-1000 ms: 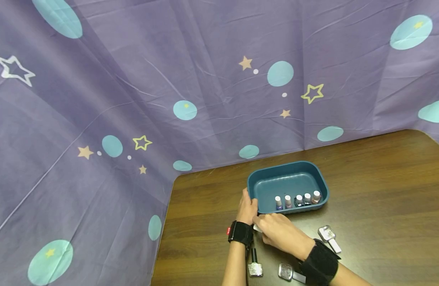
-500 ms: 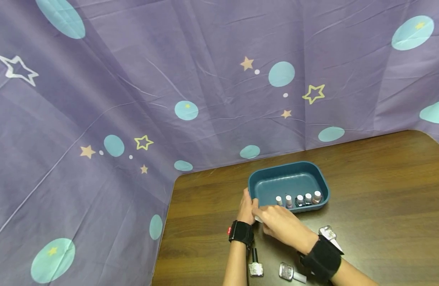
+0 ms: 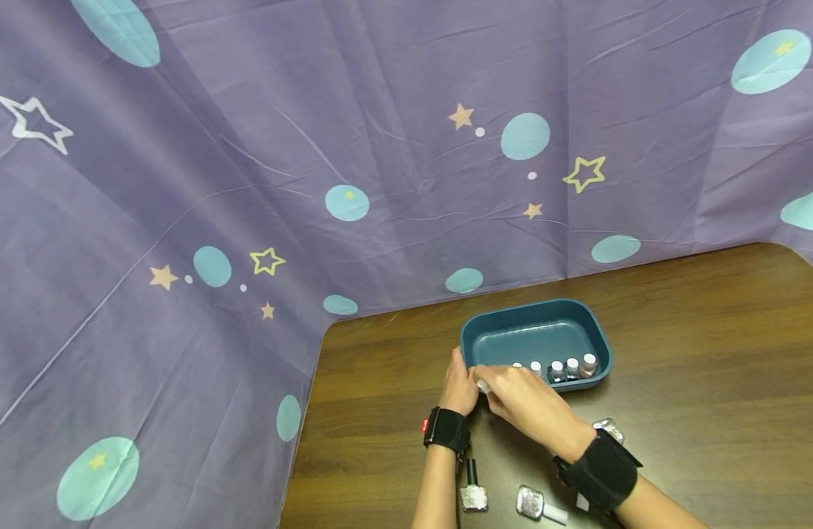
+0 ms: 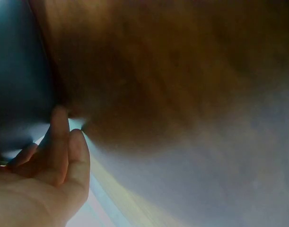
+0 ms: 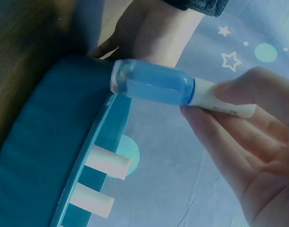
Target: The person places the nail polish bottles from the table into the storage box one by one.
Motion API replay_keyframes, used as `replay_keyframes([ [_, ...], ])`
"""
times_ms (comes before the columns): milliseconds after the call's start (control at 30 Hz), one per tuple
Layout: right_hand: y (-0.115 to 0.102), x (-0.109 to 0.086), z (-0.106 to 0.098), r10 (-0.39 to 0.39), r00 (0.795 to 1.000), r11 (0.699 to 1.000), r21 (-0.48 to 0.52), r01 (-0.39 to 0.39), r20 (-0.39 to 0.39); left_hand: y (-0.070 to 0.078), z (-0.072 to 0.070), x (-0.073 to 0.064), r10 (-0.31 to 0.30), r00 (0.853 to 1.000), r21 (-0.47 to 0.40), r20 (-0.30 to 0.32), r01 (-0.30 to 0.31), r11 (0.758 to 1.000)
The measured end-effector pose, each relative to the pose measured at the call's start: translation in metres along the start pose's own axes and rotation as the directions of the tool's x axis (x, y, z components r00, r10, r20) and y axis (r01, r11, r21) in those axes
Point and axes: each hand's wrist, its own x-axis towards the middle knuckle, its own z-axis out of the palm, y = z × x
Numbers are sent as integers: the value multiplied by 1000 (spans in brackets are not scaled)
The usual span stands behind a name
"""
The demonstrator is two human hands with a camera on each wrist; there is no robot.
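Note:
My right hand (image 3: 528, 404) pinches a bottle of blue nail polish (image 5: 156, 85) by its white cap, base pointing away from the fingers. In the right wrist view the bottle is close over the near-left rim of a teal plastic bin (image 3: 532, 334). My left hand (image 3: 459, 386) holds the bin's near-left corner; the left wrist view shows its fingers (image 4: 78, 146) against the outer wall. Several white-capped nail polish bottles (image 3: 557, 371) stand in a row along the bin's near wall. The right hand partly hides the row's left end.
On the wooden table (image 3: 697, 382) nearest the body lie a glitter polish bottle with a black cap (image 3: 474, 498) and one with a white cap (image 3: 531, 502). Another glitter bottle (image 3: 609, 428) is partly behind the right wrist strap. A purple patterned curtain (image 3: 406, 147) borders the table.
My right hand has moved forward with the polish bottle, from in front of the bin to over its near-left rim. The left hand has stayed at the corner.

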Motion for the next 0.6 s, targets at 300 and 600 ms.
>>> replay_keyframes([
  [300, 6, 3, -2, 35, 999, 999, -25, -36, -25, 3, -2, 1, -45, 999, 7, 23, 45, 999],
  [600, 10, 2, 8, 26, 999, 996, -85, -29, -46, 2, -2, 2, -55, 998, 19, 17, 55, 998],
])
